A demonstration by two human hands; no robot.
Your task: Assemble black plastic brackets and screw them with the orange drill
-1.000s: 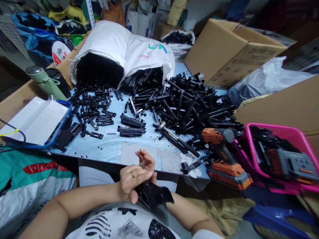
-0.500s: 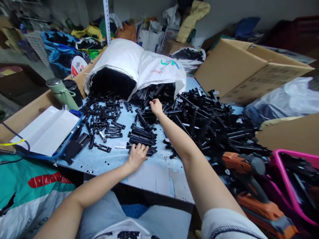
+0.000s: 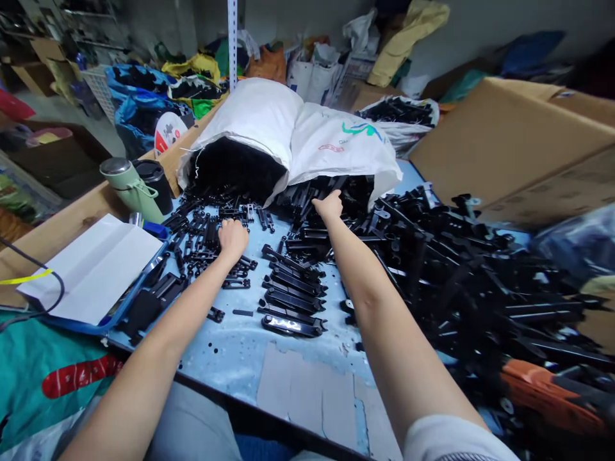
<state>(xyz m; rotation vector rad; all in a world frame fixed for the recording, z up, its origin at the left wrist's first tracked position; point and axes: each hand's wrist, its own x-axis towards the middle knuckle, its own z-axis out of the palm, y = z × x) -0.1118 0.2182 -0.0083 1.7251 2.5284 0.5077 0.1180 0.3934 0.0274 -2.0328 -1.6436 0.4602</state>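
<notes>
My left hand (image 3: 233, 239) is on the pile of small black link-shaped parts (image 3: 206, 234), its fingers curled down. Its fingertips are hidden, so what they grip cannot be made out. My right hand (image 3: 329, 207) reaches to the mouth of the right white sack (image 3: 343, 144), over long black parts (image 3: 307, 192) spilling out there. Its thumb and fingers look apart, with nothing visible between them. Between my forearms lies a row of several long black bars (image 3: 293, 301), side by side on the blue tabletop (image 3: 225, 352).
Another white sack (image 3: 250, 109) lies to the left. A large heap of black parts (image 3: 432, 269) covers the right side, with an orange power tool (image 3: 548, 390) by it. A green flask (image 3: 132, 192), a dark cup (image 3: 154, 179) and a paper-covered tray (image 3: 96, 269) stand left. A cardboard box (image 3: 490, 141) is behind.
My left hand has left the row of bars and moved forward to the small parts. My right hand is at the sack mouth, its fingers more spread. The view has shifted.
</notes>
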